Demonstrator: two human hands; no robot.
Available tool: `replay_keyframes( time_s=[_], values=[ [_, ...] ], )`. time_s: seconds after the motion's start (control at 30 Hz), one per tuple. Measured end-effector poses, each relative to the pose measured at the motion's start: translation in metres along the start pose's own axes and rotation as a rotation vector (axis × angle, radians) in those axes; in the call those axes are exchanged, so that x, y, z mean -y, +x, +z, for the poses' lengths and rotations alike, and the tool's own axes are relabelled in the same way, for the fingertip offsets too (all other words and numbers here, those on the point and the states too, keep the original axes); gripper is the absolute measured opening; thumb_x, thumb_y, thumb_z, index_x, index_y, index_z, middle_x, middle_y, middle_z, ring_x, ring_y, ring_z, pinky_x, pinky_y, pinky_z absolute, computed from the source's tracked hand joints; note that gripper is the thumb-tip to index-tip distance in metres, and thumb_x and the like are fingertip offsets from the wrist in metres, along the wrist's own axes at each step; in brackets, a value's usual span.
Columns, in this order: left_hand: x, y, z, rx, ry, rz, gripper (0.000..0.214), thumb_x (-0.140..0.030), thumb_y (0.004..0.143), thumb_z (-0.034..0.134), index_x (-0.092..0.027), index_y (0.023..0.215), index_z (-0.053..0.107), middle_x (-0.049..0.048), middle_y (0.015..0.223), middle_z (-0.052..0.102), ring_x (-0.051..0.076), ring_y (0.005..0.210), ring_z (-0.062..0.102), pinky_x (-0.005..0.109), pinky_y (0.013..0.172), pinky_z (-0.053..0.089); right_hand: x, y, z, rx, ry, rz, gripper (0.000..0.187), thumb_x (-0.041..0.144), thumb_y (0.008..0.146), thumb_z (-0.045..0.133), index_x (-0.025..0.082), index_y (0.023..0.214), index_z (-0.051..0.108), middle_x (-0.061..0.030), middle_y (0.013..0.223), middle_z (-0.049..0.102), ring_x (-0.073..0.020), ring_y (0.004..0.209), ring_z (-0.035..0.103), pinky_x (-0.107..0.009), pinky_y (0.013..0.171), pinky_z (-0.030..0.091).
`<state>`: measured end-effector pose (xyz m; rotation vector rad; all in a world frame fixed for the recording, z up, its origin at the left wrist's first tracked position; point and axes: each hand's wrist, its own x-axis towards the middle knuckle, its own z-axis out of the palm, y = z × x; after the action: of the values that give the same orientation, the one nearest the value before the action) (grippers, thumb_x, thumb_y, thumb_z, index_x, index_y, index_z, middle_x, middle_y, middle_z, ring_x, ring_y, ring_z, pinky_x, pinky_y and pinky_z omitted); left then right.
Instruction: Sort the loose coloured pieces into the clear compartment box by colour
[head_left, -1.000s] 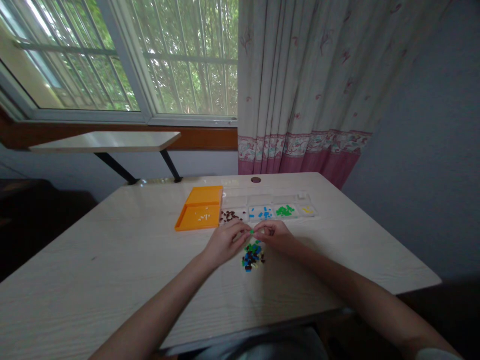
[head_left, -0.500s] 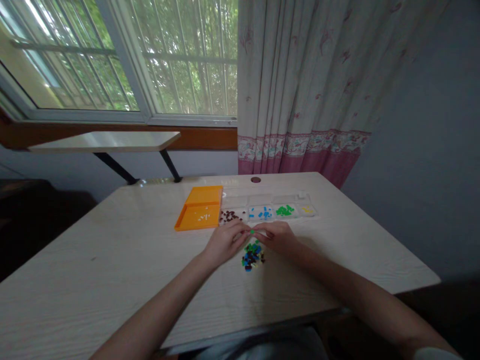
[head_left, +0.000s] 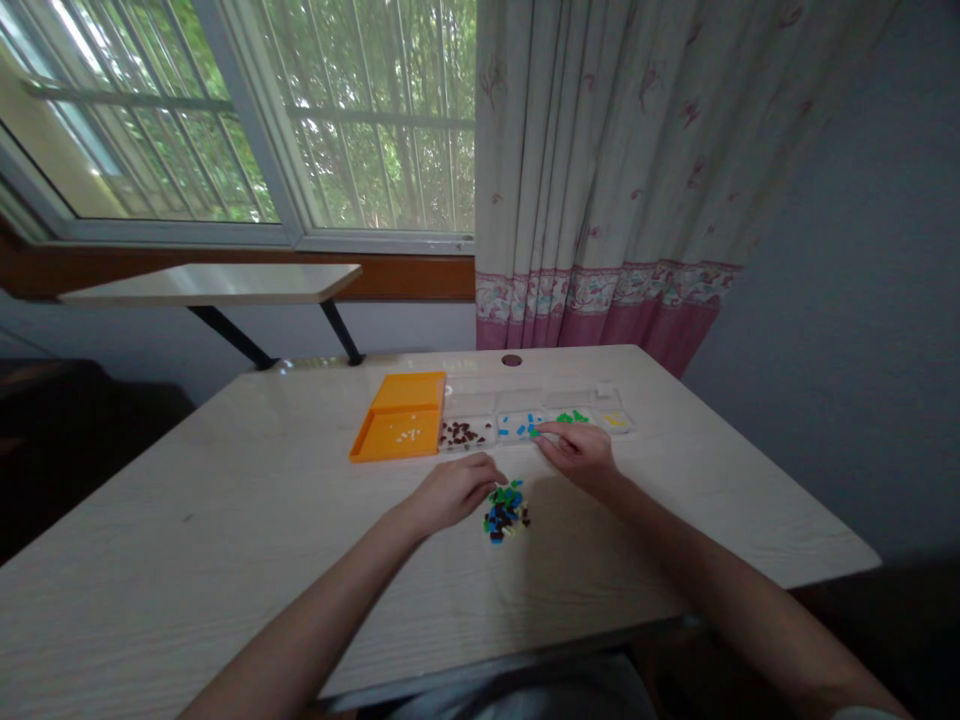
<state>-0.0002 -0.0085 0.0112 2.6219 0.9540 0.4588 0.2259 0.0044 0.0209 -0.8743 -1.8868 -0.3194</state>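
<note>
A small heap of mixed beads (head_left: 505, 508), blue, green, dark and yellow, lies on the pale wooden table (head_left: 225, 520). My left hand (head_left: 450, 493) rests beside the heap on its left, fingers curled with the tips at the heap's edge. My right hand (head_left: 579, 450) reaches out to the clear sorting tray (head_left: 536, 420), its pinched fingertips at the edge of the green compartment, holding a green bead (head_left: 534, 433). The tray's compartments hold dark brown, blue, green and yellow beads.
An orange tray (head_left: 401, 417) with a few white beads sits left of the clear tray. A round hole (head_left: 512, 360) is in the table's far edge. Behind are a window, a patterned curtain (head_left: 615, 170) and a small shelf (head_left: 210, 283).
My right hand has left the spot above the heap and moved up and right to the clear tray with a green bead. My left hand dropped slightly toward the heap.
</note>
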Motion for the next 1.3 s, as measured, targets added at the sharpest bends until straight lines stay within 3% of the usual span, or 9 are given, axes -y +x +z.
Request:
replay_keyframes(
  time_s=[0.2, 0.3, 0.47, 0.63, 0.77, 0.9, 1.03, 1.17, 1.3],
  values=[
    [0.000, 0.000, -0.002, 0.031, 0.010, 0.009, 0.024, -0.020, 0.086, 0.040, -0.022, 0.099, 0.060, 0.0031, 0.091, 0.056, 0.013, 0.084, 0.055, 0.020, 0.075, 0.042, -0.002, 0.001, -0.002, 0.044, -0.014, 0.028, 0.023, 0.035, 0.080, 0.053, 0.019, 0.077, 0.070, 0.0047, 0.039, 0.047, -0.0060, 0.038, 0.041, -0.018, 0.047, 0.033],
    [-0.001, -0.001, -0.002, 0.032, 0.025, 0.011, 0.023, -0.021, 0.086, 0.040, -0.022, 0.097, 0.061, 0.0030, 0.090, 0.055, 0.013, 0.083, 0.055, 0.020, 0.074, 0.042, -0.012, 0.004, -0.007, 0.179, -0.063, 0.111, 0.025, 0.036, 0.080, 0.051, 0.019, 0.080, 0.069, 0.0029, 0.044, 0.052, -0.0075, 0.042, 0.046, -0.019, 0.050, 0.034],
    [0.001, -0.001, -0.001, 0.034, 0.050, 0.021, 0.022, -0.022, 0.086, 0.039, -0.020, 0.092, 0.060, 0.0033, 0.091, 0.056, 0.013, 0.083, 0.055, 0.020, 0.074, 0.042, -0.045, 0.007, -0.016, 0.467, -0.245, 0.362, 0.023, 0.037, 0.079, 0.050, 0.025, 0.087, 0.067, 0.0008, 0.061, 0.063, -0.0124, 0.055, 0.055, -0.021, 0.052, 0.033],
    [0.001, -0.001, -0.002, 0.029, 0.024, 0.000, 0.021, -0.022, 0.086, 0.039, -0.020, 0.091, 0.060, 0.0037, 0.091, 0.057, 0.014, 0.083, 0.055, 0.021, 0.075, 0.042, -0.067, 0.007, -0.020, 0.585, -0.391, 0.510, 0.026, 0.040, 0.079, 0.048, 0.027, 0.092, 0.066, -0.0007, 0.066, 0.065, -0.0160, 0.062, 0.057, -0.023, 0.054, 0.033],
    [0.000, 0.001, -0.001, -0.076, -0.109, -0.049, 0.019, -0.023, 0.085, 0.043, -0.017, 0.085, 0.061, 0.0050, 0.089, 0.059, 0.014, 0.084, 0.054, 0.023, 0.075, 0.041, -0.067, 0.009, -0.022, 0.611, -0.400, 0.545, 0.028, 0.039, 0.080, 0.047, 0.028, 0.099, 0.064, -0.0011, 0.068, 0.065, -0.0161, 0.062, 0.057, -0.023, 0.055, 0.034],
    [0.002, 0.008, 0.007, -0.243, -0.365, -0.220, 0.020, -0.030, 0.080, 0.049, -0.014, 0.081, 0.062, 0.0036, 0.073, 0.059, 0.011, 0.063, 0.051, 0.020, 0.056, 0.039, -0.049, 0.005, -0.014, 0.570, -0.277, 0.460, 0.027, 0.038, 0.081, 0.047, 0.027, 0.097, 0.065, 0.0009, 0.062, 0.063, -0.0130, 0.057, 0.056, -0.021, 0.052, 0.033],
    [0.006, 0.014, 0.015, -0.330, -0.668, -0.392, 0.028, -0.038, 0.074, 0.054, -0.011, 0.078, 0.062, 0.0013, 0.062, 0.057, 0.008, 0.050, 0.043, 0.018, 0.046, 0.031, -0.014, -0.004, 0.006, 0.517, -0.088, 0.208, 0.023, 0.040, 0.077, 0.054, 0.025, 0.088, 0.067, 0.0037, 0.055, 0.061, -0.0092, 0.047, 0.052, -0.019, 0.050, 0.033],
    [0.008, 0.016, 0.018, -0.344, -0.742, -0.382, 0.031, -0.041, 0.069, 0.058, -0.012, 0.075, 0.063, 0.0022, 0.064, 0.059, 0.009, 0.054, 0.046, 0.019, 0.049, 0.033, 0.012, -0.012, 0.020, 0.365, 0.034, 0.010, 0.020, 0.039, 0.077, 0.057, 0.023, 0.082, 0.067, 0.0035, 0.062, 0.066, -0.0067, 0.045, 0.052, -0.019, 0.051, 0.035],
    [0.008, 0.016, 0.019, -0.347, -0.714, -0.336, 0.030, -0.040, 0.069, 0.059, -0.012, 0.074, 0.064, 0.0014, 0.064, 0.058, 0.008, 0.052, 0.043, 0.019, 0.049, 0.032, 0.019, -0.014, 0.021, 0.300, 0.041, -0.046, 0.016, 0.035, 0.079, 0.055, 0.022, 0.076, 0.066, 0.0034, 0.060, 0.065, -0.0068, 0.046, 0.053, -0.019, 0.053, 0.036]
  ],
)
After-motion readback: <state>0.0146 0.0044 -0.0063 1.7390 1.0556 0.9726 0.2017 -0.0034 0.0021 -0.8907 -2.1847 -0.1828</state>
